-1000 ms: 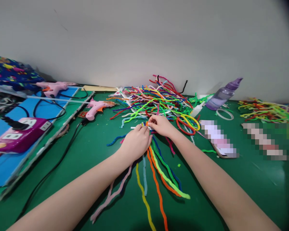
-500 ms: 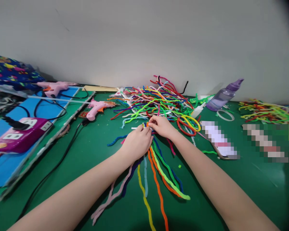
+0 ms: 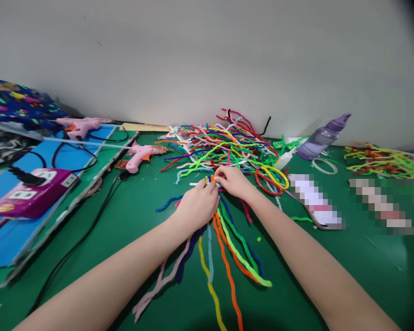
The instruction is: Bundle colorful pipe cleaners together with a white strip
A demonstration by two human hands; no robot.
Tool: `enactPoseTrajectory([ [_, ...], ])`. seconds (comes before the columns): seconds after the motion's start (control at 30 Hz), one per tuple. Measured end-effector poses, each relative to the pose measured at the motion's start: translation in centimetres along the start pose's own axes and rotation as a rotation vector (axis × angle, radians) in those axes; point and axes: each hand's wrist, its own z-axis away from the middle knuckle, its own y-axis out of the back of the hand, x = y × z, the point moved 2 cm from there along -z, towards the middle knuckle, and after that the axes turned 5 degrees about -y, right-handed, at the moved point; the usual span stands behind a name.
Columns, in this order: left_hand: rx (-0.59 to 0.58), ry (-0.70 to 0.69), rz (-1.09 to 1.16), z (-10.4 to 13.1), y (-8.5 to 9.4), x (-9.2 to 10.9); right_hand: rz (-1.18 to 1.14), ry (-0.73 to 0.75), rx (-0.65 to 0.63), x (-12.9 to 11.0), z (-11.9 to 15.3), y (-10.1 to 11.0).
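My left hand is closed around the gathered upper part of a bundle of coloured pipe cleaners. Their orange, yellow, green, blue and pink lengths fan out below it over the table. Touching the top of the same bundle, my right hand pinches with thumb and fingers close against the left fingertips. Short ends poke up between the two hands; exactly what the right fingertips hold is partly hidden. Behind the hands lies a large loose heap of pipe cleaners.
Two pink glue guns, one nearer and one farther, lie left with cords and a purple power strip. Scissors with red and yellow handles, a purple bottle, a phone and more pipe cleaners are right.
The view has shifted slightly, so the surroundings sit a little farther right. Both hands keep nearly the same pose on the bundle.
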Motion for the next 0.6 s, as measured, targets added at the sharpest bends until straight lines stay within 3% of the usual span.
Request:
enactPoseTrajectory([
  [0.27, 0.007, 0.006, -0.005, 0.0, 0.1, 0.0, -0.13, -0.076, 0.088, 0.6, 0.5, 0.7],
  [0.37, 0.013, -0.01, -0.013, 0.1, -0.2, 0.0, -0.044, -0.08, 0.133, 0.9, 0.9, 1.5],
  [0.6, 0.014, 0.016, -0.008, 0.1, -0.6, 0.1, 0.218, 0.025, 0.074, -0.7, 2.0, 1.5],
])
